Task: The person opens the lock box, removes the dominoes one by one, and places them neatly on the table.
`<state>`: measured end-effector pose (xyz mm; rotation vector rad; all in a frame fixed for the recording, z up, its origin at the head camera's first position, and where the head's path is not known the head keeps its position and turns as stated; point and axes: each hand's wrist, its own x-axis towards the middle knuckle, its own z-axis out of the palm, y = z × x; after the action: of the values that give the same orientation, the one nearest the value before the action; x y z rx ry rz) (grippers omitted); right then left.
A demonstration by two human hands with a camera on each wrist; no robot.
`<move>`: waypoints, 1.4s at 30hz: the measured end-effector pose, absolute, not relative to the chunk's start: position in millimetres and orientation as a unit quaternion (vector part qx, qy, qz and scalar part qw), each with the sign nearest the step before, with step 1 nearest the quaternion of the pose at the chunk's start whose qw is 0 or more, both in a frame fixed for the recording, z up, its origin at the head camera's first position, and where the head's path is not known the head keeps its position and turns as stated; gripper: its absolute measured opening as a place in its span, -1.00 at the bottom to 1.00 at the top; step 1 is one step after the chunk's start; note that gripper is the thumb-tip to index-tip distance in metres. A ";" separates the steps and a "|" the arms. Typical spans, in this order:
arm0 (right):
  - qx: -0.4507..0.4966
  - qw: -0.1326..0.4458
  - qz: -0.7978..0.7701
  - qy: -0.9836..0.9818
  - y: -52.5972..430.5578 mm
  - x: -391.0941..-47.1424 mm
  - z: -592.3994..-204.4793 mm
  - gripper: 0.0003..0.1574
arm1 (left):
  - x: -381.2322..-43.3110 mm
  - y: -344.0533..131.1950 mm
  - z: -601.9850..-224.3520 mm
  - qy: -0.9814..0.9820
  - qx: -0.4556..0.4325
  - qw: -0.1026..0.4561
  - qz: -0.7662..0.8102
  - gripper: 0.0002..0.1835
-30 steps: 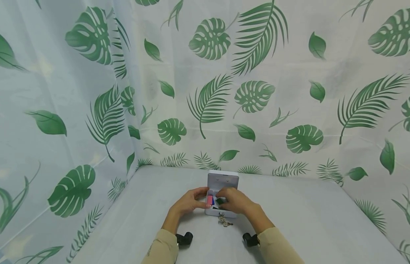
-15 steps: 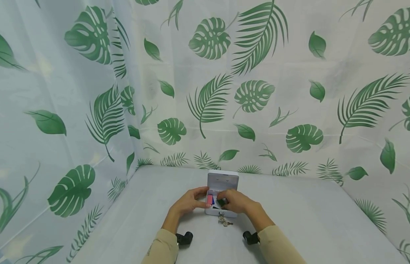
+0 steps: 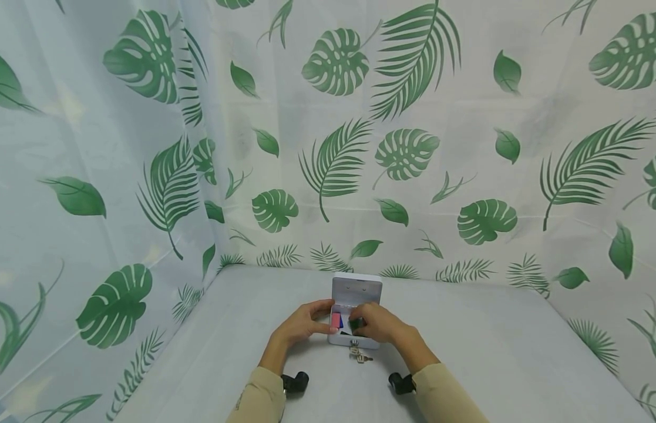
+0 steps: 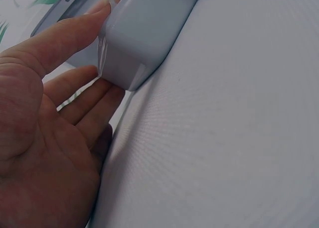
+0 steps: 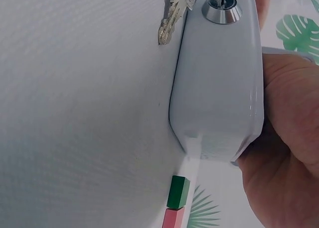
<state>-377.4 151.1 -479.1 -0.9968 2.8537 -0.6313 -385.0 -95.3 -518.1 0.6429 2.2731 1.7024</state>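
A small pale grey cash box [image 3: 338, 340] stands on the table with its lid [image 3: 356, 289] raised. My left hand [image 3: 301, 323] grips its left side, thumb at the front rim and other fingers against the side wall, as the left wrist view shows. My right hand [image 3: 383, 323] reaches over the right wall into the box, fingers curled on a dark green block [image 3: 356, 324]. Those fingertips are hidden in the right wrist view. Inside at the left lie a pink block [image 3: 335, 320] and a blue block [image 3: 341, 322], and a dark strip shows near the front wall.
Keys [image 3: 361, 356] hang from the lock [image 5: 222, 10] on the box's front and lie over the table [image 3: 497, 352]. Beyond the box in the right wrist view are another green block [image 5: 178, 192] and a pink one [image 5: 173, 218]. A leaf-print curtain [image 3: 412, 235] closes the back.
The right fingers and the green block have shifted slightly to the right inside the box. My left hand and the box have stayed in place.
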 end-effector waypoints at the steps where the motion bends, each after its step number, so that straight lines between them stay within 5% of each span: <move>1: -0.320 0.028 -0.205 0.925 151.0 -377.5 -479.4 -0.70 | -385.1 -95.3 -518.2 0.776 0.220 0.114 0.580 -0.15; 27: -0.310 0.038 -0.188 0.931 148.7 -374.6 -477.7 -0.64 | -384.6 -95.7 -518.4 0.778 0.219 0.111 0.578 -0.15; 42: -0.314 -0.005 -0.187 0.931 152.2 -370.7 -478.8 -0.56 | -382.3 -95.6 -515.7 0.782 0.217 0.111 0.574 -0.13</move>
<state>-370.7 152.2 -478.8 -0.9910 2.9338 -0.5908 -382.3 -95.6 -515.7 0.6376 2.2962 1.6844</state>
